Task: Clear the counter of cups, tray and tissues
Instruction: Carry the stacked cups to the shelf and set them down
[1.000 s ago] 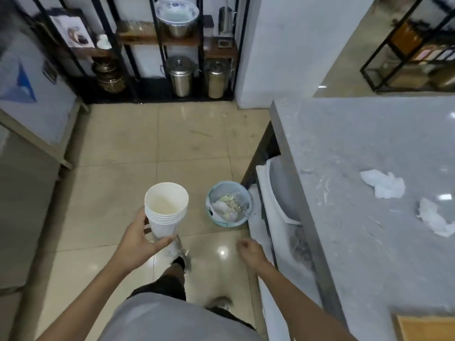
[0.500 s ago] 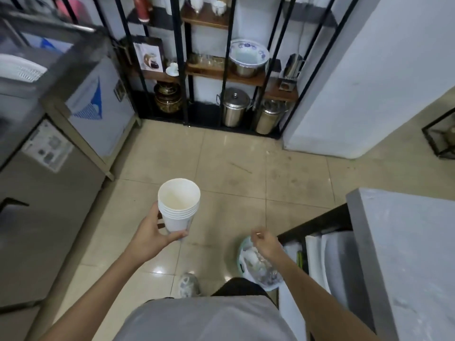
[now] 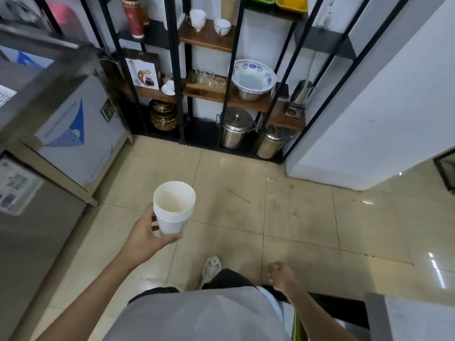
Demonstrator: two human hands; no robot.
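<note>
A stack of several nested white paper cups [image 3: 174,207] stands upright in my left hand [image 3: 145,238], which grips its lower part from the left, above the tiled floor. My right hand [image 3: 280,275] hangs low by my hip with the fingers curled in and nothing visible in it. Only a grey corner of the counter [image 3: 413,318] shows at the bottom right; the tissues, the tray and the bin are out of view.
A black metal shelf rack [image 3: 231,99] with bowls, glasses and steel pots [image 3: 235,130] stands ahead against the wall. A steel fridge unit [image 3: 61,134] lines the left side. A white pillar [image 3: 369,107] rises at right. My shoe [image 3: 211,268] is on the beige tiles.
The view has swung up and to the left, away from the counter and the bin, which have dropped out of sight. My left hand still holds the cup stack; my right hand has drawn back.
</note>
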